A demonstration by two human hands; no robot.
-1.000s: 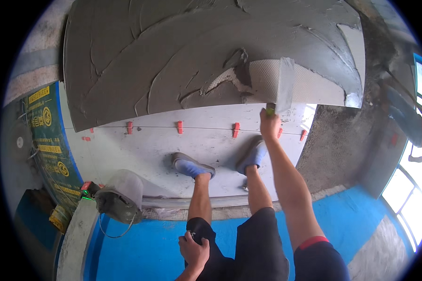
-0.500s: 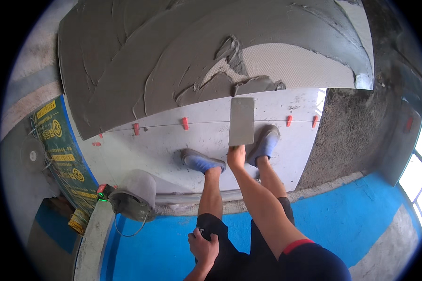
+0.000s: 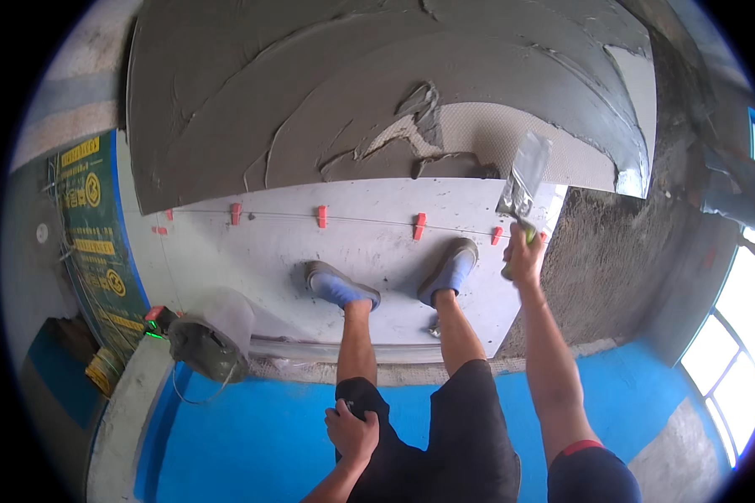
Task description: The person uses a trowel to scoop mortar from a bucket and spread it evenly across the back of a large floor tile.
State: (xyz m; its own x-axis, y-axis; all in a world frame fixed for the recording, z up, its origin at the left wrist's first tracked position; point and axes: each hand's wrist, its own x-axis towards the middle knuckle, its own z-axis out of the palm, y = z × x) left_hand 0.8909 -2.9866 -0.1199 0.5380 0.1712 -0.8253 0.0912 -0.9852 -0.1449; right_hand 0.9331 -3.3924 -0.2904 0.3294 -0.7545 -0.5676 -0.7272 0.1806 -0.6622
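Observation:
My right hand (image 3: 525, 256) is closed around the green handle of a trowel (image 3: 524, 174). Its flat metal blade, partly wet with grey mortar, points away from me over the near right edge of a large tile (image 3: 520, 138). Grey mortar (image 3: 310, 109) coats most of that tile in curved sweeps. A bare patch of its textured pale back shows near the blade, with ragged lumps of mortar along the patch's left side. My left hand (image 3: 352, 432) rests at my left knee, fingers curled against the black shorts; what they hold, if anything, is hidden.
My shoes stand on a smooth pale slab (image 3: 386, 277) with several red clips (image 3: 419, 226) along its seam. A bucket (image 3: 214, 339) sits at left, near a green printed sheet (image 3: 96, 226). Rough ground (image 3: 596, 260) lies right; blue floor (image 3: 260, 436) is nearest me.
My right hand has swung right and slightly away from me with the trowel, whose blade now tilts over the tile's edge. My left hand stays at the knee. The view has shifted a little.

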